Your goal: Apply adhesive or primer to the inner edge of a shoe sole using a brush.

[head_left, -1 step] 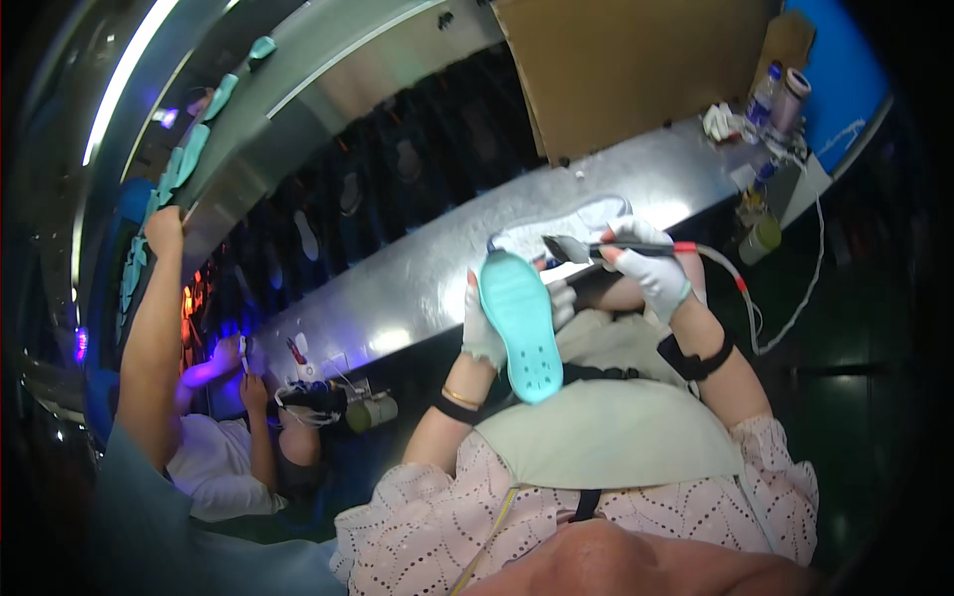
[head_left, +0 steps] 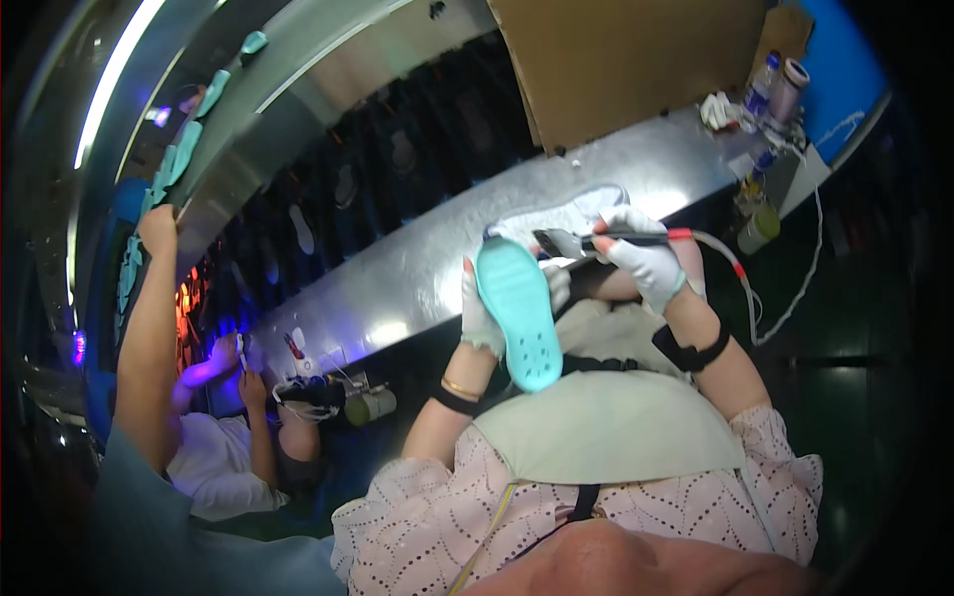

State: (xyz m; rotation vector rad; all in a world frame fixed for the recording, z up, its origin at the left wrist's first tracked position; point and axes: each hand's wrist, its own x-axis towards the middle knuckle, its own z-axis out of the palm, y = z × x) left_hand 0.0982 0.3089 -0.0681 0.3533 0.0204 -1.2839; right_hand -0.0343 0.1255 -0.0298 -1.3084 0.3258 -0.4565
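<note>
A turquoise shoe sole (head_left: 517, 308) is in my left hand (head_left: 481, 310), gloved in white with bare fingertips. The fingers wrap round its edges and back. My right hand (head_left: 643, 263), in a similar glove, grips the dark handle of a flat brush (head_left: 564, 243). A pale tube (head_left: 719, 248) with red bands runs from the handle's end. The bristles are just right of the sole's upper end; whether they touch it I cannot tell. Behind both hands a white shoe-shaped piece (head_left: 527, 221) lies on the metal bench, partly covered by the sole and brush.
The metal bench (head_left: 427, 283) runs across in front of me. At its right end stand a bottle (head_left: 760, 89) and a pink tumbler (head_left: 790, 91). A cardboard sheet (head_left: 636, 70) rises behind. On the left, a co-worker's arm (head_left: 149, 328) reaches toward turquoise soles (head_left: 186, 154); another person (head_left: 214, 447) sits nearby.
The whole view has shifted slightly. The brush has moved a little to the left, closer to the sole; both hands keep their hold.
</note>
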